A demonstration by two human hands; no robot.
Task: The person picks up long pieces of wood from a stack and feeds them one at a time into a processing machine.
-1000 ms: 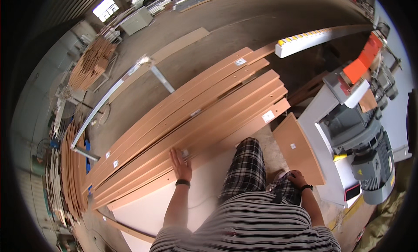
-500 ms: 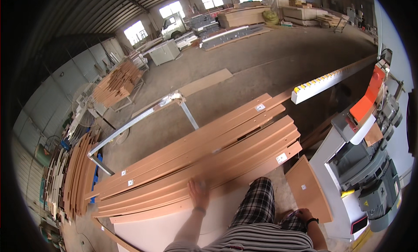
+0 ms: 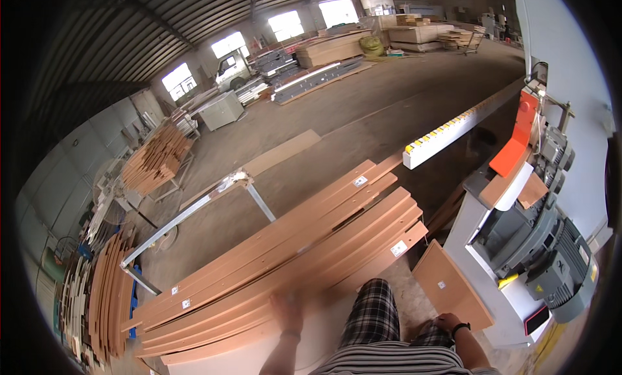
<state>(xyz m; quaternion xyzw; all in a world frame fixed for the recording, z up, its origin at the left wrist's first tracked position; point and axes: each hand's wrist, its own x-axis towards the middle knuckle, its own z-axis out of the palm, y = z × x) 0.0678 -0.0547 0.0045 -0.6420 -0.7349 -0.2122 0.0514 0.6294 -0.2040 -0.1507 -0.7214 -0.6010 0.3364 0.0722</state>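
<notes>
My left hand is at the near edges of long brown wooden planks, laid side by side and slightly staggered. Its fingers are smeared by motion, so whether they grip a plank is unclear. Beneath the planks, a pale board shows at the near side. My right hand, with a dark band at the wrist, rests on my checked trouser leg, fingers loosely laid out and holding nothing. Small white labels are stuck on some of the planks.
At right stands a machine with a grey motor and an orange guard; a brown panel leans beside it. A white rail with yellow rollers extends beyond the planks. A metal frame and plank stacks are left.
The view has shifted, so the surroundings sit further left in it. My left hand has moved slightly nearer to me and blurred. My right hand stays on my leg.
</notes>
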